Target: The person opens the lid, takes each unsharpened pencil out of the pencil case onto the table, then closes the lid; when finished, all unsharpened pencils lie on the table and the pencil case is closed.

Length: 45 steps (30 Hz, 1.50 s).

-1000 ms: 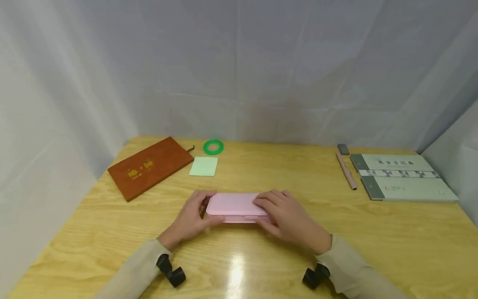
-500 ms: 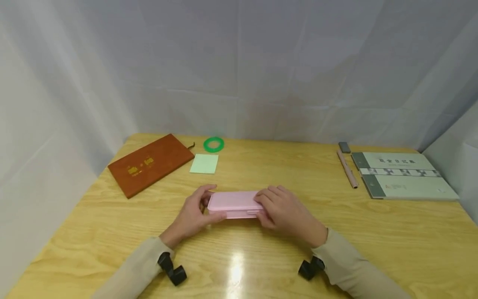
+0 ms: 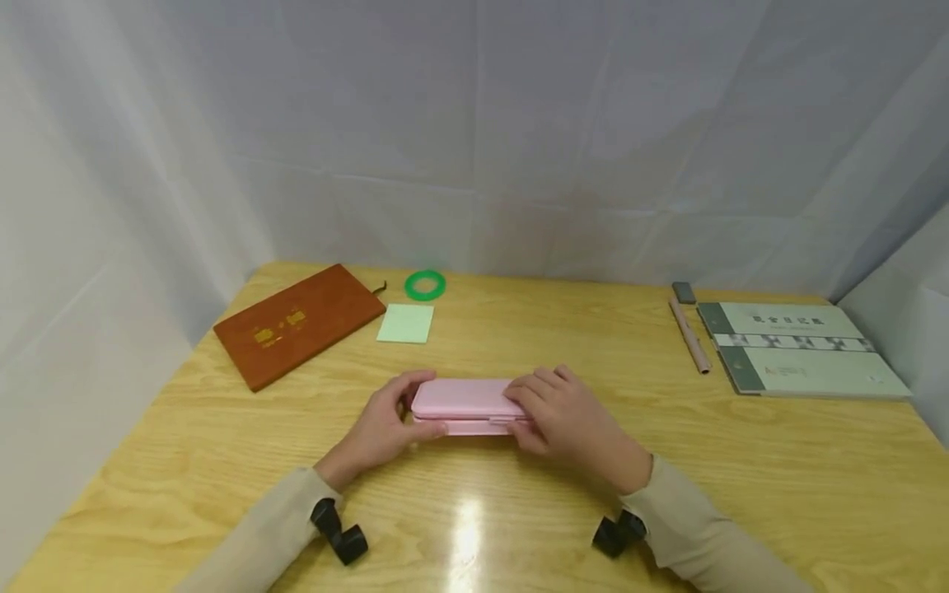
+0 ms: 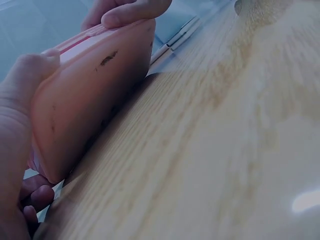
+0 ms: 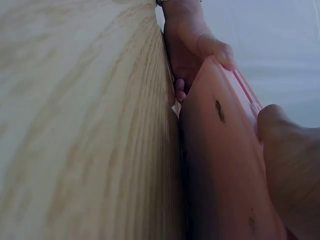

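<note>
A pink pencil case (image 3: 463,399) lies lengthwise between both hands near the middle of the table, tipped so its scuffed underside (image 4: 102,95) shows in the left wrist view. My left hand (image 3: 381,428) grips the left end, thumb on the front side and fingers behind. At the right end, my right hand (image 3: 567,416) has curled fingers over the lid and its thumb (image 5: 275,120) at the front near the clasp (image 3: 506,420). A thin dark line runs along the seam between lid and base. The inside of the case is hidden.
On the wooden table (image 3: 474,494), a brown notebook (image 3: 304,325) lies back left, beside a green tape ring (image 3: 425,285) and pale green sticky notes (image 3: 405,323). Back right are a small grey block (image 3: 683,292), a pinkish pen (image 3: 689,336) and a pale green ledger book (image 3: 804,350).
My right hand has shifted slightly left and away, its thumb moving up against the front near the clasp. The case's front edge has risen a little and the lid seam shows more clearly.
</note>
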Motion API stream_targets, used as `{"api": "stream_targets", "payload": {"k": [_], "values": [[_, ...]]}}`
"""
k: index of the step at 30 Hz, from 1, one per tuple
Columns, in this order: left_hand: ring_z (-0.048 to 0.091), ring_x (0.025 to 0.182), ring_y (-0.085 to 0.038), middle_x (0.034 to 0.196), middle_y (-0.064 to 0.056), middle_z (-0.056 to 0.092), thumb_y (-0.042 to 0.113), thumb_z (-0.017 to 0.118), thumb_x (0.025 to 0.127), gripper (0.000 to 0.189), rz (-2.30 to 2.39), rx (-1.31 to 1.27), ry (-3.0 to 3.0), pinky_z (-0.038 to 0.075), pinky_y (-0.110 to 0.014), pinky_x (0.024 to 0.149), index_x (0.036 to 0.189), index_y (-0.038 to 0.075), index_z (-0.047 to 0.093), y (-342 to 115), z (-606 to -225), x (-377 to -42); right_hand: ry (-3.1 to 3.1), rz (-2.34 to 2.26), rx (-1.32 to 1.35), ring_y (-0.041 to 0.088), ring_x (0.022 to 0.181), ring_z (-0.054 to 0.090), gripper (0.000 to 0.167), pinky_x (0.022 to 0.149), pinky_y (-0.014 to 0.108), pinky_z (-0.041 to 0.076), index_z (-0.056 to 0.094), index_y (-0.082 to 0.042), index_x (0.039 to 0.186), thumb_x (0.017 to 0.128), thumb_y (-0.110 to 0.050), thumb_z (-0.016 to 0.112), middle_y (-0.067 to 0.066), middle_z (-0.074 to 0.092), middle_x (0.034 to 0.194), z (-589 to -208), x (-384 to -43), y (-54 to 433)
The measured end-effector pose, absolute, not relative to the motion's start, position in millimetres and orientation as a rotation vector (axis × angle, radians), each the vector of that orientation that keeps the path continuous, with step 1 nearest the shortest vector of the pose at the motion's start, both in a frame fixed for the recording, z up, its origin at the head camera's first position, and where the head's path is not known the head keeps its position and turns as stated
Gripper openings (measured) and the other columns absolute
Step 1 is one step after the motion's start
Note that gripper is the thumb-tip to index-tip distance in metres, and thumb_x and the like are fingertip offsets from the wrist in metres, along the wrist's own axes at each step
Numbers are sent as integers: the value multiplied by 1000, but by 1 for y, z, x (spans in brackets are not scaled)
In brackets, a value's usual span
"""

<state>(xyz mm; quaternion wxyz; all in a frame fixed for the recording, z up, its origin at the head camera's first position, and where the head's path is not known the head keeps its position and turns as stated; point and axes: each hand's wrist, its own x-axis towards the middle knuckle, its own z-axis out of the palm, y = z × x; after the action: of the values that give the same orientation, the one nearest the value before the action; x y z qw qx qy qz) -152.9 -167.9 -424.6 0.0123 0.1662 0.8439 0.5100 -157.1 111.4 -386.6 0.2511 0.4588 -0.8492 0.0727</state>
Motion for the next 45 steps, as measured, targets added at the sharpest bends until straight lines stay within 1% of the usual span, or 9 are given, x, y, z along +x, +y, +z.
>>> {"api": "stream_targets", "payload": {"k": [4, 8, 12, 15, 22, 31, 35, 38, 45], "values": [[54, 90, -15, 110, -13, 62, 18, 87, 69, 79, 1576, 569, 2644, 46, -24, 77, 136, 0, 49, -168, -425, -152, -2278, 388, 1286, 20, 93, 61, 38, 80, 41, 48, 68, -7, 106, 96, -41, 54, 3, 69, 103, -387, -161, 118], [53, 86, -15, 109, -9, 62, 21, 92, 62, 93, 1601, 622, 2615, 46, -23, 72, 139, 2, 44, -169, -426, -151, -2198, 484, 1281, 18, 83, 61, 44, 72, 36, 49, 67, -8, 96, 99, -45, 43, 2, 68, 91, -384, -170, 121], [48, 86, -18, 107, -5, 57, 27, 95, 52, 101, 1594, 636, 2633, 45, -21, 72, 138, 7, 45, -168, -426, -150, -2130, 549, 1231, 15, 70, 60, 43, 63, 33, 47, 66, -8, 88, 99, -44, 45, 2, 68, 81, -379, -182, 121], [48, 96, -19, 112, -6, 56, 33, 96, 49, 108, 1567, 669, 2660, 44, -24, 83, 140, 9, 43, -168, -427, -150, -2138, 634, 1156, 13, 65, 59, 42, 61, 32, 49, 66, -8, 84, 97, -45, 50, 3, 68, 77, -376, -193, 122], [48, 99, -17, 121, -6, 60, 44, 95, 44, 138, 1355, 695, 2812, 42, -35, 88, 154, 13, 19, -173, -426, -148, -2266, 1021, 865, 11, 60, 63, 20, 60, 26, 53, 67, -8, 77, 79, -24, 79, 3, 68, 70, -379, -221, 115], [44, 101, -15, 124, -2, 56, 48, 95, 42, 145, 1327, 680, 2808, 42, -36, 89, 156, 22, 10, -170, -428, -150, -2503, 1035, 666, 19, 76, 63, 19, 73, 34, 53, 68, -5, 85, 86, -23, 72, 8, 69, 81, -384, -252, 116], [43, 101, -16, 125, -5, 54, 48, 94, 43, 145, 1314, 680, 2808, 42, -36, 88, 156, 18, 9, -169, -430, -148, -2466, 907, 715, 27, 92, 52, 24, 84, 39, 41, 66, -3, 99, 87, -24, 70, 15, 58, 98, -384, -240, 118], [44, 102, -17, 126, -6, 53, 49, 94, 44, 144, 1300, 685, 2807, 43, -37, 89, 156, 18, 9, -168, -432, -148, -2326, 815, 818, 30, 89, 42, 25, 81, 45, 31, 66, -4, 99, 83, -23, 72, 15, 47, 95, -382, -220, 121], [44, 103, -18, 125, -6, 53, 45, 95, 45, 142, 1297, 693, 2814, 42, -39, 89, 156, 18, 9, -169, -429, -150, -2507, 616, 1136, 9, 68, 48, 10, 61, 21, 43, 69, -12, 87, 82, -18, 76, -1, 54, 77, -386, -188, 126]]}}
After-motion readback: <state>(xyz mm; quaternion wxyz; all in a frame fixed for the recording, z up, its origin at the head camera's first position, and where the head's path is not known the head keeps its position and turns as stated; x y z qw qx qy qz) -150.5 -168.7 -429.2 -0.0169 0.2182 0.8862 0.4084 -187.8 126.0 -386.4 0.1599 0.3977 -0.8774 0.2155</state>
